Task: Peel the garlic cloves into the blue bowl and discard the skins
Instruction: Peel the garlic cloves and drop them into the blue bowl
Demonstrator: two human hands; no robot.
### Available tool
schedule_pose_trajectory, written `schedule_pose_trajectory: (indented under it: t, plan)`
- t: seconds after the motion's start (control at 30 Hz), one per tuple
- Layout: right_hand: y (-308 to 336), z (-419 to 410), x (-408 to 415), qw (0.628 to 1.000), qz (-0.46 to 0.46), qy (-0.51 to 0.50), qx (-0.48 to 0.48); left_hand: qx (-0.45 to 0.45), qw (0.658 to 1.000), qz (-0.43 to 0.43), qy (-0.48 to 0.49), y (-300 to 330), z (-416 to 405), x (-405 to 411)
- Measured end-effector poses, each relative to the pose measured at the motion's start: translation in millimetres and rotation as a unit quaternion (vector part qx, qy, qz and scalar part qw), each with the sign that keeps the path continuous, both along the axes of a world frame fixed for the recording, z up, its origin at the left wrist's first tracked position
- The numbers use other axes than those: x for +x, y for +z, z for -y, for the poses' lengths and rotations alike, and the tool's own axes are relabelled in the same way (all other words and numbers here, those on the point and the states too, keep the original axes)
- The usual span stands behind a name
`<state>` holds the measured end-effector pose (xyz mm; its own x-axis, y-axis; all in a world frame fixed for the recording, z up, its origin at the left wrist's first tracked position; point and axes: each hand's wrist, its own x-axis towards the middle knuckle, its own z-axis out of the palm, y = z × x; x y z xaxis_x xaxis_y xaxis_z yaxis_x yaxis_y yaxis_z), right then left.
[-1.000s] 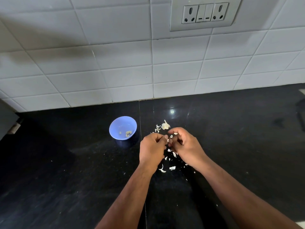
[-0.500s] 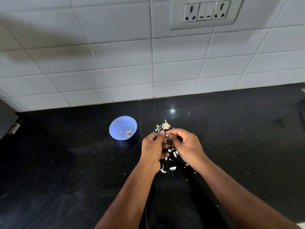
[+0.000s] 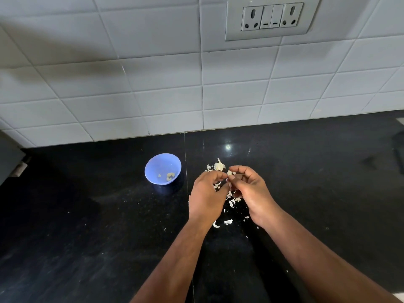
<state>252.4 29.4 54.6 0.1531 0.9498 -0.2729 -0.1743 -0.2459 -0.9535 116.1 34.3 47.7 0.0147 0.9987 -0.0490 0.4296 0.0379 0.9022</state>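
A small blue bowl point(image 3: 162, 168) stands on the black counter point(image 3: 87, 226) with a few peeled garlic pieces inside. To its right my left hand point(image 3: 207, 196) and my right hand point(image 3: 251, 190) meet fingertip to fingertip, pinching a small garlic clove point(image 3: 229, 172) between them. Most of the clove is hidden by the fingers. A garlic piece with papery skin point(image 3: 219, 166) lies just behind my hands. White skin flakes point(image 3: 231, 202) lie scattered under and in front of them.
A white tiled wall point(image 3: 196, 84) rises behind the counter, with a socket plate point(image 3: 272, 17) at the upper right. A dark object point(image 3: 399, 147) sits at the right edge and a grey one point(image 3: 8, 158) at the left edge.
My hands have stayed together over the skins while the fingers shifted on the clove. The right hand's fingers have opened out slightly and the clove's pale tip shows above them.
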Motion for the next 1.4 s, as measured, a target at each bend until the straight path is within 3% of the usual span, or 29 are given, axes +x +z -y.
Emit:
schedule_pose_trajectory:
  t: [0.13,0.23,0.4,0.5,0.67,0.77,0.9,0.97,1.07,1.13,1.2,1.3,1.4]
  plan:
    - [2.0,1.7,1.7,1.000,-0.002,0.005,-0.010,0.037,0.995,-0.098,0.005,4.2,0.7,0.9]
    - [2.9,2.1,2.4,1.000,0.013,-0.004,0.000,0.057,0.990,-0.125,0.020,3.8,1.2,0.8]
    - [6.1,0.5,5.1,0.995,0.079,0.008,0.056,0.076,0.990,-0.104,0.064,2.3,3.1,1.4]
    - [8.2,-0.6,5.6,0.993,0.086,0.014,0.074,0.049,0.995,-0.020,0.086,1.5,0.1,1.5]
    - [11.3,-4.6,6.5,0.999,-0.036,0.033,0.007,-0.040,0.985,0.152,0.070,0.9,-4.7,1.8]
    - [11.9,-6.5,8.7,0.985,-0.153,0.064,-0.054,-0.048,0.982,0.178,0.038,-0.7,-4.5,-0.1]
    - [9.8,-7.3,7.8,0.969,-0.218,0.060,-0.100,-0.033,0.986,0.161,0.018,-2.1,-1.9,1.7]
    - [8.6,-6.9,3.8,0.979,-0.179,0.044,-0.085,-0.020,0.993,0.112,0.028,-5.5,-1.5,2.9]
    - [5.1,-4.1,-3.9,1.000,0.022,-0.004,-0.010,0.002,0.998,0.035,0.047,-11.2,-2.0,3.6]
    - [0.2,-2.6,-8.0,0.985,0.160,-0.016,0.054,0.001,0.998,0.023,0.057,-10.2,-1.3,4.3]
    - [-2.8,-2.0,-8.2,0.977,0.197,-0.020,0.082,-0.006,0.997,0.049,0.053,-8.6,-1.2,4.7]
    - [1.2,-5.2,-4.9,1.000,0.007,0.004,0.010,-0.017,0.993,0.107,0.038,-3.7,-0.4,4.8]
    - [4.7,-9.4,0.9,0.976,-0.187,0.058,-0.100,-0.037,0.986,0.159,0.025,-1.1,-1.2,4.8]
